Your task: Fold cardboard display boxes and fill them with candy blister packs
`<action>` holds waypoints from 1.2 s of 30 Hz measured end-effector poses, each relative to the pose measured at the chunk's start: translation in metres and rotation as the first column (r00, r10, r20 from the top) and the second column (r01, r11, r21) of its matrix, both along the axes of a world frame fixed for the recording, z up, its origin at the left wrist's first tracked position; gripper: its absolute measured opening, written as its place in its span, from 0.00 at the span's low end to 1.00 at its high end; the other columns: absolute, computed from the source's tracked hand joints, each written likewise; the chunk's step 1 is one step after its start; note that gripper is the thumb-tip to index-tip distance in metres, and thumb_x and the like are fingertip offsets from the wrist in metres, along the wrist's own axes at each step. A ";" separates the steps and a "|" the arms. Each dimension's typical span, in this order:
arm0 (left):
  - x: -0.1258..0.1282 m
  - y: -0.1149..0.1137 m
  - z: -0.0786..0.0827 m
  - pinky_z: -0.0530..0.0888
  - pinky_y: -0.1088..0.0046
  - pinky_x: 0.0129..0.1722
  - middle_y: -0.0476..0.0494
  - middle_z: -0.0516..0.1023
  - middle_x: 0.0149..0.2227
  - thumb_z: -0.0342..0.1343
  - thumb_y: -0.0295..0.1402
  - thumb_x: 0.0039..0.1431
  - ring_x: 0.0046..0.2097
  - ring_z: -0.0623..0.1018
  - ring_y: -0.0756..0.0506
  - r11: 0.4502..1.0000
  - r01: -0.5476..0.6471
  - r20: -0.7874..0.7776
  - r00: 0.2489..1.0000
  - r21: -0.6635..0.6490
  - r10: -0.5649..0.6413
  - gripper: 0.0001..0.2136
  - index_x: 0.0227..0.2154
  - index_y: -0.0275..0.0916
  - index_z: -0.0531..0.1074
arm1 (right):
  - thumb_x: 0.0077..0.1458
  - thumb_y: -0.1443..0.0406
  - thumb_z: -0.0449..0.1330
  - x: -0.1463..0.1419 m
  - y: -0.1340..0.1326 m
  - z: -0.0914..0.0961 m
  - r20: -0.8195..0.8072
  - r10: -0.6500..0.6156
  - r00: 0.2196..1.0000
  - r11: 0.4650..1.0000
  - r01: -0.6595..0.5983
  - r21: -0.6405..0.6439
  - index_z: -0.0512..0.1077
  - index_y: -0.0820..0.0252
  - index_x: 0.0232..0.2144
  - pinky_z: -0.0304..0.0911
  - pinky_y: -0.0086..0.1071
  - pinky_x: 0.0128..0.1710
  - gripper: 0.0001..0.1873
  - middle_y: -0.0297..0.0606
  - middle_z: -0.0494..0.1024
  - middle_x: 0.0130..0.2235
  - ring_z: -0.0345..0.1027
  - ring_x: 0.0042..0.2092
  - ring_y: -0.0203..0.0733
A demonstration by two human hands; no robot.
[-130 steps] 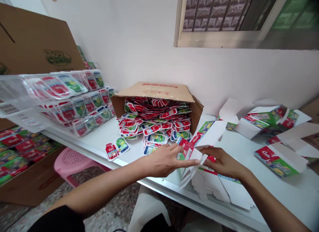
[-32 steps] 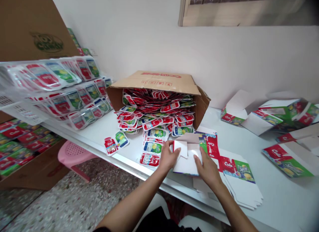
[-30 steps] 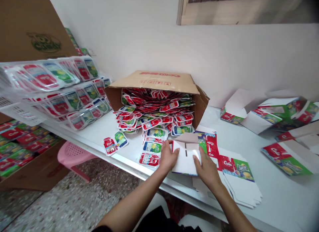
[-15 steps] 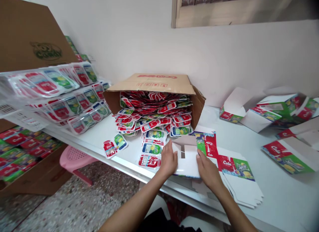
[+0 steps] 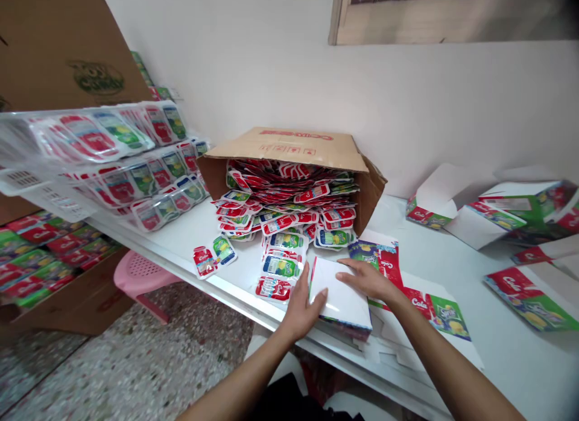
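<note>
Your left hand (image 5: 298,309) grips the small white-topped carton (image 5: 341,297) at its left side, fingers along the wall and thumb over the white panel. Your right hand (image 5: 366,281) comes in from the right with bent fingers resting on the far right part of that panel; whether it also pinches the edge, I cannot tell. The carton sits between your hands at the near edge of the white table (image 5: 520,360). Just left of it you have a column of drink-shaped packets (image 5: 281,265); to its right, partly under your forearm, lie flat Cola and Sprite carton blanks (image 5: 452,318). On the far side, a brown cardboard box (image 5: 294,148) lies open toward you, spilling red and green packets (image 5: 289,213). Clear-wrapped packet bundles (image 5: 93,137) are piled at the far left, above a pink stool (image 5: 142,270). Open printed cartons (image 5: 534,294) stand to the right.
</note>
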State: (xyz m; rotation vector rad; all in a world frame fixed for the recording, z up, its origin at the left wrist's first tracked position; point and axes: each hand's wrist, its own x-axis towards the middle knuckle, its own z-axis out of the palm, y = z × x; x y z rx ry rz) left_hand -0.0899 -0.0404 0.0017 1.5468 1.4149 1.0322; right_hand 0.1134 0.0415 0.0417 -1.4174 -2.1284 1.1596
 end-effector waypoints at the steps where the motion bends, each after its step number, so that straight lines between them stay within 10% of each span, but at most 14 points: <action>1: 0.000 -0.008 -0.003 0.53 0.56 0.64 0.38 0.49 0.66 0.55 0.43 0.57 0.66 0.52 0.38 1.000 0.017 0.032 0.999 -0.014 -0.017 0.39 0.65 0.39 0.40 | 0.54 0.50 0.55 -0.001 -0.003 -0.003 0.057 -0.009 0.998 0.999 0.006 0.054 0.68 0.62 0.53 0.58 0.42 0.55 0.30 0.46 0.71 0.55 0.65 0.54 0.50; 12: 0.005 -0.020 -0.011 0.51 0.54 0.64 0.38 0.49 0.66 0.64 0.37 0.46 0.66 0.53 0.37 0.997 0.030 0.205 0.979 -0.068 -0.015 0.47 0.65 0.42 0.42 | 0.61 0.59 0.49 -0.031 -0.025 0.020 0.686 -0.094 0.721 0.908 -0.221 0.356 0.64 0.63 0.55 0.56 0.43 0.47 0.23 0.50 0.74 0.47 0.66 0.48 0.54; 23: 0.000 -0.022 -0.014 0.56 0.53 0.62 0.37 0.53 0.65 0.66 0.37 0.45 0.64 0.57 0.36 0.996 0.071 0.224 0.973 -0.048 -0.059 0.47 0.64 0.43 0.44 | 0.54 0.44 0.52 -0.010 -0.022 0.011 0.517 0.129 0.846 0.968 -0.221 0.121 0.44 0.69 0.65 0.52 0.40 0.55 0.48 0.57 0.58 0.61 0.55 0.59 0.56; 36: 0.003 -0.038 -0.012 0.50 0.50 0.63 0.35 0.50 0.66 0.63 0.47 0.46 0.66 0.50 0.34 0.996 -0.062 0.014 0.998 -0.068 0.063 0.47 0.64 0.41 0.44 | 0.57 0.51 0.51 -0.030 -0.033 0.014 0.685 -0.075 0.725 0.950 -0.158 0.271 0.51 0.70 0.63 0.52 0.49 0.50 0.39 0.57 0.67 0.55 0.60 0.53 0.60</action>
